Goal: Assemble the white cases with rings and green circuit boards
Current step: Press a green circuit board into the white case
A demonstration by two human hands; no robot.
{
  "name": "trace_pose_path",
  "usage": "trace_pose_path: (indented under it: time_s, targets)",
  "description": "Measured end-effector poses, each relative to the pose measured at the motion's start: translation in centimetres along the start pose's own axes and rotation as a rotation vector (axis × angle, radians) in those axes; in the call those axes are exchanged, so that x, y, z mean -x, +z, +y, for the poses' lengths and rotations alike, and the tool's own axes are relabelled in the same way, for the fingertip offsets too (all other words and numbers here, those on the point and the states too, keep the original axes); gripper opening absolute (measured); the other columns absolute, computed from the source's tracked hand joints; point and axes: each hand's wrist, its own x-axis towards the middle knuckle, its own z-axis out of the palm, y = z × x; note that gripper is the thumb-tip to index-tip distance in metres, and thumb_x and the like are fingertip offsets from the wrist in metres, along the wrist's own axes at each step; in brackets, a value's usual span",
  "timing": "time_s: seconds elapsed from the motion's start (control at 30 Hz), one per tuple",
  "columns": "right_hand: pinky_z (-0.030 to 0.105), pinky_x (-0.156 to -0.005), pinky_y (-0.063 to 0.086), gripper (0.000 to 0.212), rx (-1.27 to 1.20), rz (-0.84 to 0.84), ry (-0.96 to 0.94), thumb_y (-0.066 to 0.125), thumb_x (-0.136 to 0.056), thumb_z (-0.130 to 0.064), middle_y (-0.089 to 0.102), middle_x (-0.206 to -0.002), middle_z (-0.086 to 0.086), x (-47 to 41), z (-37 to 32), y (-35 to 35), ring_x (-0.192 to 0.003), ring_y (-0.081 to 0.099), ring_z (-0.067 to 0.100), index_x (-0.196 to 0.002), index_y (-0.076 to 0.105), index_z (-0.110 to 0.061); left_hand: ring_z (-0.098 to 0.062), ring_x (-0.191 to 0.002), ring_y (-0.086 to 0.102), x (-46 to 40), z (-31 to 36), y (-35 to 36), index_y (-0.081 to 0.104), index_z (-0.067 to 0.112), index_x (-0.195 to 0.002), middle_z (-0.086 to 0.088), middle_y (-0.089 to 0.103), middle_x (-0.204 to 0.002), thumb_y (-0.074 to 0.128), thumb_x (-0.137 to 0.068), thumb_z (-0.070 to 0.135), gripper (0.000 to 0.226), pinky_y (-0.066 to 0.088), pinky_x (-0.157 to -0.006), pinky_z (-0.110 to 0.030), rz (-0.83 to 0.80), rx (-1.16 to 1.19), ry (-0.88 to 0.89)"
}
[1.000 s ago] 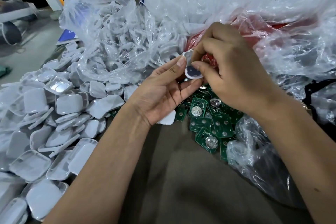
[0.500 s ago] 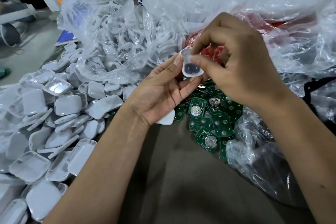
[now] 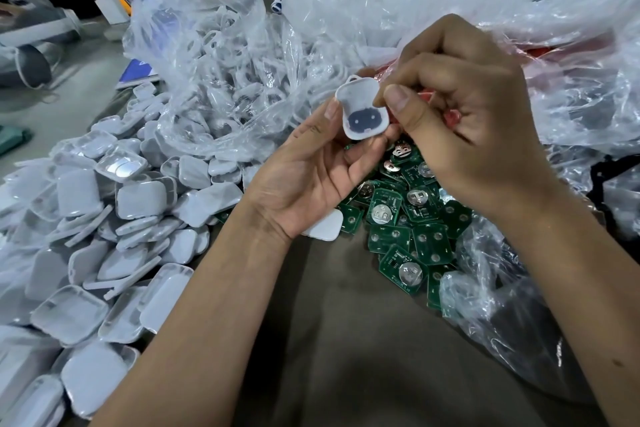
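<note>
White case (image 3: 362, 106) in mid-assembly: you hold it above the table (image 3: 346, 340), open side facing you, its small loop at the top and its rounded end down toward your palm, so its long axis runs nearly upright with a slight lean to the left. Your left hand (image 3: 311, 180) cradles the case from below and from the left, fingertips curled against its edges. Your right hand (image 3: 460, 121) pinches the case's upper right corner between thumb and forefinger, the other fingers folded in. A dark round patch sits in the lower half of the shell; whether it is a ring already seated or only a window in the plastic is hard to tell from this angle. No green board lies inside the case.

Judging by the heaps, most of the job lies ahead. A pile of white case halves (image 3: 104, 218) spreads across the left of the table, one more half (image 3: 323, 227) rests under your left wrist, and loose green circuit boards (image 3: 408, 225) with coin-cell holders lie scattered just beneath your hands. A clear bag of rings (image 3: 228, 55) slumps behind the case, and a second bag with red parts (image 3: 540, 55) lies behind your right hand. No closed unit can be picked out with certainty.
</note>
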Motion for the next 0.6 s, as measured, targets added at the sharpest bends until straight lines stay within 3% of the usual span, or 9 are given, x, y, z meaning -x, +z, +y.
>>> trace_pose_path:
  time_s: [0.13, 0.23, 0.37, 0.6]
  targets:
    - [0.045, -0.068, 0.049, 0.032, -0.002, -0.014, -0.026, 0.059, -0.106, -0.014, 0.059, -0.099, 0.022, 0.24, 0.09, -0.06, -0.078, 0.062, 0.033, -0.086, 0.078, 0.003, -0.027, -0.095, 0.075, 0.03, 0.01, 0.01, 0.074, 0.011, -0.12, -0.014, 0.075, -0.111, 0.056, -0.093, 0.019, 0.033, 0.061, -0.086, -0.03, -0.006, 0.012, 0.001]
    - [0.05, -0.074, 0.051, 0.034, 0.026, -0.026, -0.035, 0.06, -0.105, -0.017, 0.06, -0.1, 0.021, 0.3, 0.02, 0.09, -0.092, 0.065, 0.039, -0.084, 0.079, 0.002, -0.025, -0.093, 0.076, 0.08, 0.09, -0.05, 0.07, 0.011, -0.122, -0.012, 0.075, -0.108, 0.058, -0.092, 0.02, 0.034, 0.061, -0.086, -0.029, 0.006, 0.001, -0.002]
    - [0.048, -0.075, 0.049, 0.036, 0.039, -0.051, -0.036, 0.06, -0.105, -0.019, 0.06, -0.1, 0.02, 0.29, 0.01, 0.24, -0.101, 0.066, 0.042, -0.084, 0.079, 0.002, -0.021, -0.09, 0.075, 0.09, 0.16, -0.1, 0.059, 0.011, -0.124, -0.008, 0.077, -0.102, 0.059, -0.09, 0.022, 0.035, 0.061, -0.086, -0.027, 0.047, -0.041, -0.005]
    - [0.044, -0.076, 0.048, 0.033, 0.075, -0.065, -0.031, 0.062, -0.104, -0.02, 0.061, -0.1, 0.018, 0.42, -0.04, 0.21, -0.094, 0.062, 0.037, -0.085, 0.081, -0.001, -0.021, -0.091, 0.073, 0.05, 0.28, -0.26, 0.059, 0.011, -0.127, -0.009, 0.075, -0.105, 0.061, -0.088, 0.023, 0.041, 0.061, -0.086, -0.028, 0.089, -0.055, -0.005]
